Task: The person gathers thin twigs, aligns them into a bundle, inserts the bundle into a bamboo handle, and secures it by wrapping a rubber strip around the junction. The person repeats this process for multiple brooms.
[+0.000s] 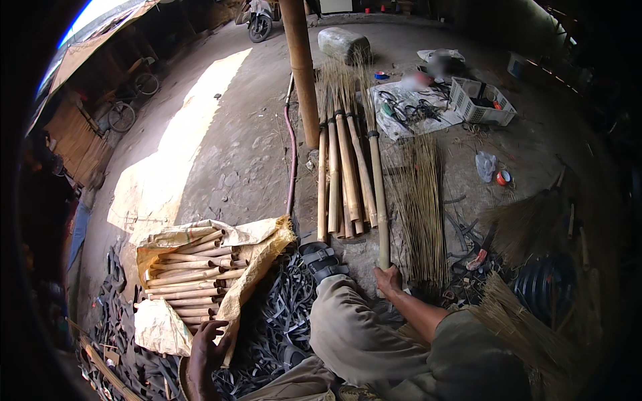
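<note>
Down on the concrete floor (pixel 244 160), just right of a neat row of brooms (pixel 346 167), lies the one that counts: a pale-handled broom (pixel 379 200), bristles pointing away, butt end by the person's knee. And the right hand (pixel 388 279) has it, fingers wrapped firmly round that near end! Over on the other side, the left hand (pixel 206 347) is open and looks empty, fingers loosely curled beside the sack (pixel 264 257) of bamboo tubes (pixel 190 274); whether it touches the sack, I can't tell. So what makes this good handling? Holding by the very end gives reach but little control, I'd say, so the wrist should stay low and the pole in line with its neighbours. Mind those bristles: they look easy to snag on the next broom's. Keep clear, too, of the loose straw (pixel 424 220) close on the right; a sideways swing could scatter it.
</note>
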A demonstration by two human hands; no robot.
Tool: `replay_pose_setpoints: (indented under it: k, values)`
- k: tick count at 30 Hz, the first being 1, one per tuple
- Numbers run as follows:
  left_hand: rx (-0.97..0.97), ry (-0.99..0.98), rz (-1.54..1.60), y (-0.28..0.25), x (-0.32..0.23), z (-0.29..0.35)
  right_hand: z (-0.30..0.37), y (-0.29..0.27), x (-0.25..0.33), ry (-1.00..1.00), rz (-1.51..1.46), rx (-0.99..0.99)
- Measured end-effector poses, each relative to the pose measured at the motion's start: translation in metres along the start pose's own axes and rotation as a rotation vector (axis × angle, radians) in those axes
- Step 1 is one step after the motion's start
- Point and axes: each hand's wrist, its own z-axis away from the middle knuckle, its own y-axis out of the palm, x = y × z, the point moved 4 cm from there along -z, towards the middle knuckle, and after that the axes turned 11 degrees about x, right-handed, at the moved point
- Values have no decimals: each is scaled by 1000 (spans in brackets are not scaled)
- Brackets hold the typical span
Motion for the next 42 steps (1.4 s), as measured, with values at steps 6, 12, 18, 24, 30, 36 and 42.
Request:
replay_pose_setpoints:
  k: [6, 12, 18, 24, 30, 36, 42]
  values:
    - [28, -52, 30, 0, -6, -9, -47, 38, 140, -291, -39, -142]
    - [73, -62, 17, 1, -11, -17, -32, 19, 195, -569, 142, 79]
    - [114, -94, 114, 5, 0, -17, -8, -59, 68, -470, 273, -99]
    - [192, -143, 140, 15, 21, -18, -16, -186, -79, -1, 318, -377]
    - [253, -194, 120, 16, 44, -11, -36, -223, -100, 89, 183, -299]
    - [218, -238, 37, 16, 57, 5, -70, -225, -82, 65, 220, -301]
    - [230, -358, 140, 18, 67, 13, -103, -220, -79, 208, 277, -258]
